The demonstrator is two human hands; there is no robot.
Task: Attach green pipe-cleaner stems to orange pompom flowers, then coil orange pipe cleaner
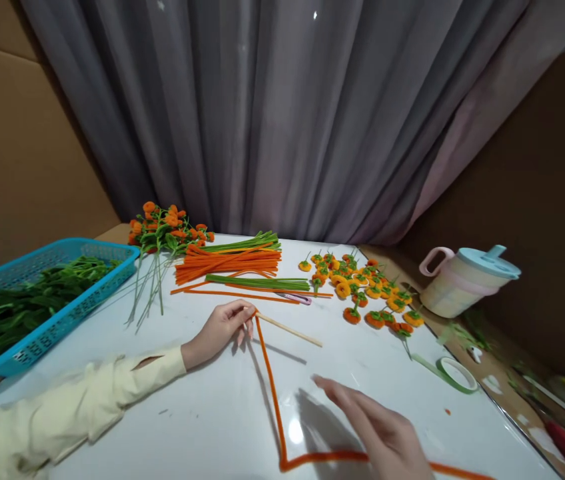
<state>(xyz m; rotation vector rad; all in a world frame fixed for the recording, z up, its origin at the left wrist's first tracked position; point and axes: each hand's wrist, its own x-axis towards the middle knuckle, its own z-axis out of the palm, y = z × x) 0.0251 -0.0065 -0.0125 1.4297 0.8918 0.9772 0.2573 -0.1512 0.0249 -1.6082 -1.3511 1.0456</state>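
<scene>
My left hand (225, 329) is closed in a pinch on one end of a thin wooden stick (290, 329), which points to the right above the table. An orange pipe cleaner (270, 373) starts at the same fingertips. It runs down to a sharp bend, then off to the right, passing beneath my right hand (380, 427). That hand hovers at the lower right with its fingers stretched out, and nothing shows between them. Beyond the left hand lie a pile of orange pipe cleaners (227, 265) and a bundle of green pipe cleaners (262, 283).
A blue basket (70, 317) of green leaves stands left. Orange flowers on stems (172, 223) lie behind it. Several orange and yellow flower heads (375, 291), a roll of green tape (457, 375) and a lidded cup (462, 283) are right. Purple-handled scissors (304, 301) lie mid-table.
</scene>
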